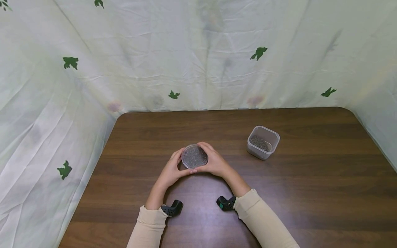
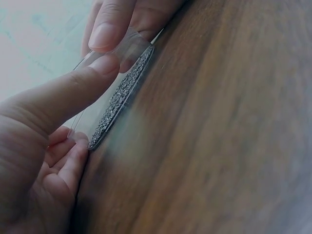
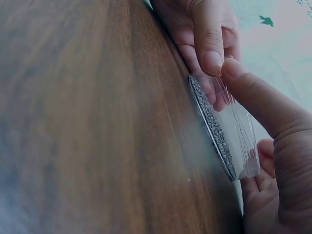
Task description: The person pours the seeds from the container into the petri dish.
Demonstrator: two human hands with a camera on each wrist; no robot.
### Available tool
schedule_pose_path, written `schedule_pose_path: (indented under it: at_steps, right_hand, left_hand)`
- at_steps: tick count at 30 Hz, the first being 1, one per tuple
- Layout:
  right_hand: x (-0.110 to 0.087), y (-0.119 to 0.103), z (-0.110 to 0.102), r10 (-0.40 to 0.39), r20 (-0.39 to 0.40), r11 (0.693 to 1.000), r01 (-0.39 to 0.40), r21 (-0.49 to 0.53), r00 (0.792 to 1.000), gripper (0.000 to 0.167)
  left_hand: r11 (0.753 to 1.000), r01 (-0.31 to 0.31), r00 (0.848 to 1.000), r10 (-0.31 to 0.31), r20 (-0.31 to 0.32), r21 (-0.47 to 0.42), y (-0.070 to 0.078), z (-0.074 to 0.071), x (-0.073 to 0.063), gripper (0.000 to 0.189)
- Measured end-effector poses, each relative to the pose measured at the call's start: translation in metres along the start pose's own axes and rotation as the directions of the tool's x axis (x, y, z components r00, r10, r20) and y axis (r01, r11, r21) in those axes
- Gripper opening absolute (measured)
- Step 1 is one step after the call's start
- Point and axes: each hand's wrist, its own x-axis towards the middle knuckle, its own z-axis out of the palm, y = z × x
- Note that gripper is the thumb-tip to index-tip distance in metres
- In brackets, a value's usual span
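A round clear plastic container (image 1: 194,157) stands upright near the middle of the table, a layer of dark grey granules (image 3: 212,127) across its bottom. My left hand (image 1: 171,172) grips its left side, and my right hand (image 1: 216,164) grips its right side. Both thumbs meet at the near edge of the upper rim, while the other fingers curve round to the far side. In the right wrist view, clear plastic edges (image 3: 248,146) stand in a band around the top. The left wrist view shows the container's base close against the tabletop.
Back right on the brown wooden table (image 1: 310,193) is a square translucent tub (image 1: 263,155), uncovered, with similar dark granules inside. A pale cloth (image 1: 192,51) with green leaf shapes hangs behind the table and along its sides.
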Motion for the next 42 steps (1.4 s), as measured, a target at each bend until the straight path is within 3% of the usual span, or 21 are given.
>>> schedule_pose_path:
  at_steps: [8, 14, 28, 30, 37, 39, 42]
  right_hand:
    - [0.000, 0.000, -0.001, -0.007, 0.022, 1.000, 0.007, -0.006, 1.000, 0.096]
    - [0.000, 0.000, -0.002, 0.005, 0.051, 1.000, -0.004, -0.026, 0.999, 0.096]
    - [0.000, -0.002, -0.003, 0.011, 0.069, 1.000, -0.011, -0.002, 0.998, 0.096]
    - [0.000, -0.002, -0.003, 0.027, 0.062, 1.000, -0.028, 0.006, 0.998, 0.093]
    - [-0.003, -0.003, -0.008, 0.027, -0.004, 0.998, -0.027, 0.048, 1.000, 0.075]
    - [-0.004, -0.007, -0.012, 0.019, -0.033, 0.998, -0.017, 0.060, 0.999, 0.073]
    - [-0.007, -0.013, -0.019, 0.014, -0.074, 0.997, -0.008, 0.072, 0.997, 0.072]
  left_hand:
    - [0.997, 0.006, 1.000, -0.005, 0.020, -0.082, 0.000, -0.001, -0.001, 0.092]
    - [0.999, 0.015, 0.999, -0.013, 0.041, -0.046, -0.002, -0.002, 0.000, 0.090]
    - [0.999, 0.011, 0.998, -0.008, 0.055, -0.054, 0.000, -0.003, 0.000, 0.089]
    - [0.999, 0.010, 0.998, -0.007, 0.058, -0.052, 0.003, -0.004, -0.001, 0.089]
    - [0.999, -0.004, 0.997, 0.007, 0.078, -0.037, 0.036, -0.011, -0.007, 0.085]
    - [0.999, -0.001, 0.997, 0.004, 0.082, -0.036, 0.037, -0.012, -0.007, 0.085]
    - [1.000, 0.011, 0.997, -0.009, 0.080, -0.028, 0.022, -0.010, -0.003, 0.089]
